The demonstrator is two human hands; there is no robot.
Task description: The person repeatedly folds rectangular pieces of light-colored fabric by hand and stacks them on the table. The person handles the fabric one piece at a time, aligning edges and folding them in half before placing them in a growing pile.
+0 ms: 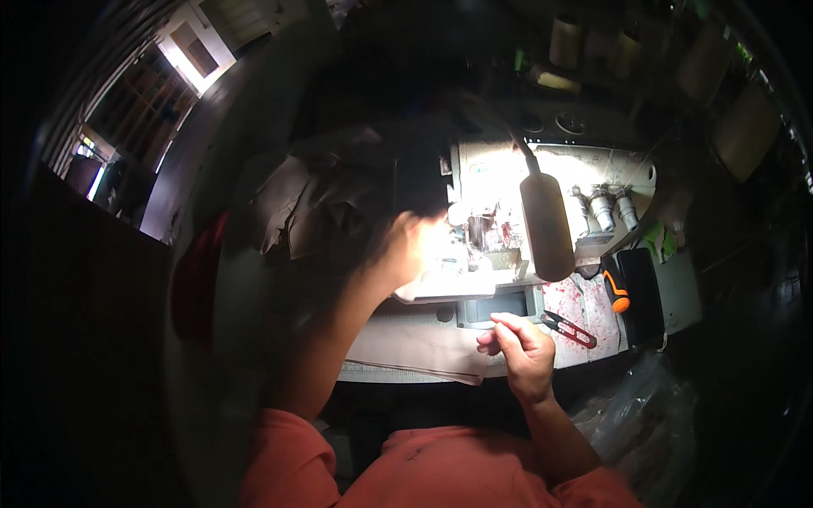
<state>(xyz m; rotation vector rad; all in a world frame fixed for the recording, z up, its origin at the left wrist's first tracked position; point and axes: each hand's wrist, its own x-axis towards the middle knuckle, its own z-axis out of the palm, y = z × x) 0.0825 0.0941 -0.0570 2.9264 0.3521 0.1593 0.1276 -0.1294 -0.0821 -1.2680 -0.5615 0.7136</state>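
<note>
Darkness surrounds a pale desk (683, 296), where a slim lamp (546, 230) brightly lights a sewing machine (489, 235). One hand, the left (405, 250), reaches in at the machine's left side; whether it holds anything cannot be told (glare washes out its fingers). The right hand (527, 349) is narrowed, thumb and fingertips close together, just beside a beige fabric panel (415, 347) lying along the desk's front edge. Red-handled thread snips (576, 332) and an orange-handled tool (618, 294) lie farther right.
</note>
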